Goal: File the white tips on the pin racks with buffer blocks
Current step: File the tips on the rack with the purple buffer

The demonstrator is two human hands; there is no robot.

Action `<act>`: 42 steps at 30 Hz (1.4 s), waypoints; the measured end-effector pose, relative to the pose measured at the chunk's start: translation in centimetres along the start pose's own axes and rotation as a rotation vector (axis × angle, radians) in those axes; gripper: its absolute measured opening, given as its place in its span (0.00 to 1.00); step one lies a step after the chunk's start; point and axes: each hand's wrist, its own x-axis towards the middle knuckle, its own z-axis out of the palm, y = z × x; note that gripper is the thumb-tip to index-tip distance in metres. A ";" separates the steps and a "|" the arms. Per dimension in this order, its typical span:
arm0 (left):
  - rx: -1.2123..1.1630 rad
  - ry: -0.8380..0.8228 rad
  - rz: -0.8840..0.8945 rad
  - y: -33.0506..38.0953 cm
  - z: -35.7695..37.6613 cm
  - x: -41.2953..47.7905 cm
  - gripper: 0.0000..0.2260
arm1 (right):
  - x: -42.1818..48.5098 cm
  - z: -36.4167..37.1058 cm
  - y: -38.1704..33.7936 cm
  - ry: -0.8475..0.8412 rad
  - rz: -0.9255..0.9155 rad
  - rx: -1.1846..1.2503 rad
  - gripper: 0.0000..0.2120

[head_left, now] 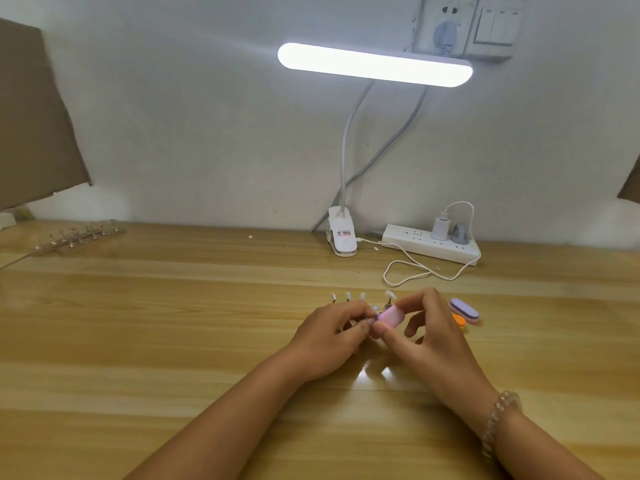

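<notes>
Right grip (pixel 436 341) pinched pink block (pixel 390 315) | left grip (pixel 332 337) curled, contents hidden | step: likely filing tips (pixel 348 295) | next: light, steady strokes

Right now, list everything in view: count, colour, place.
table: one, light wood, under everything
lamp: one, white, lit, clipped at back centre
power strip: one, white, right of the lamp's clip
charger: one, white, in power strip
socket: one, white, wall, top right
switch: one, white, right of socket
cardboard: one, brown, far left
far rack: one, clear, metal pins, back left
tips: at least four, white, on pins beyond the hands
pink block: one, in right hand
purple block: one, right of hands
orange block: one, beside purple block
bracelet: one, clear beads, right wrist
left hand: fingers curled at pink block's end; what they pinch is hidden
right hand: grips pink block
</notes>
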 end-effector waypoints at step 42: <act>-0.104 0.024 0.004 -0.3 0.2 0.1 0.09 | -0.3 0.0 -0.4 0.034 -0.047 0.008 0.18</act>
